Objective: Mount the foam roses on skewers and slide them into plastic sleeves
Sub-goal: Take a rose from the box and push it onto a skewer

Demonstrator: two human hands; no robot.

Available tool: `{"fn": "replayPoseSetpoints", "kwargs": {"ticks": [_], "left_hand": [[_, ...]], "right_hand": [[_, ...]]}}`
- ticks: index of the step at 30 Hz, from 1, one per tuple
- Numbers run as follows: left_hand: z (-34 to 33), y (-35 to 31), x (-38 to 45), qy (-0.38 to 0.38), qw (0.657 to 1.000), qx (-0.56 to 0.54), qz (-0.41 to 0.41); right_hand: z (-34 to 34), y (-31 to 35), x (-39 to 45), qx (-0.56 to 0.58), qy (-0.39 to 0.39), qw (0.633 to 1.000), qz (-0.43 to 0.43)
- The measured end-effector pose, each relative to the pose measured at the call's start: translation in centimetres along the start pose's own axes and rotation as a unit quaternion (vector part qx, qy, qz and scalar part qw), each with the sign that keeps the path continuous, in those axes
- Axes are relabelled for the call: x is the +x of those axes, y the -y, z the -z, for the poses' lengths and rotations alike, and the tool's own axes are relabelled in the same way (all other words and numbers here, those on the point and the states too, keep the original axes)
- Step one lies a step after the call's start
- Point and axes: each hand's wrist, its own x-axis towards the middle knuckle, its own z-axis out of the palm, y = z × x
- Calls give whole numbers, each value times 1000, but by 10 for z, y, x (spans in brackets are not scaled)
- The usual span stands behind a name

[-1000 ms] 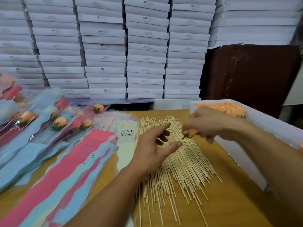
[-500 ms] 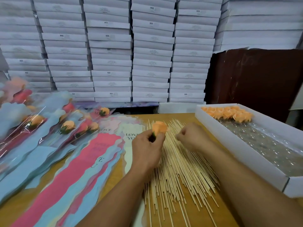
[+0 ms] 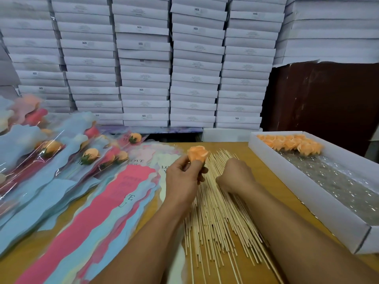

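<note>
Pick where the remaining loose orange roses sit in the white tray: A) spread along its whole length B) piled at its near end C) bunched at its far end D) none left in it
C: the loose roses cluster at the far end of the white tray, and the rest of the tray shows only clear crinkled plastic lining.

left hand pinches orange rose upright over skewers | right hand curled, knuckles down on skewers | box right: roses at far end | sleeves left on surface | stacked white boxes behind
</note>
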Motion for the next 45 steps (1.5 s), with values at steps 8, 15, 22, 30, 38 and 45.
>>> {"fn": "replayPoseSetpoints", "kwargs": {"ticks": [8,15,22,30,38,45], "left_hand": [[1,-6,5,21,986,-130,99],[2,-13,8,26,960,-241,142],[9,-17,13,22,936,-303,177],[12,-21,14,16,921,-336,199],[13,-19,18,0,900,-378,217],[12,-20,18,13,889,-403,217]], "right_hand": [[11,-18,2,216,80,971,-65],[33,-9,-19,381,193,904,-9],[42,7,-37,442,166,880,54],[60,16,-56,568,274,770,99],[52,32,-75,446,202,856,165],[46,38,-80,439,202,851,206]]}}
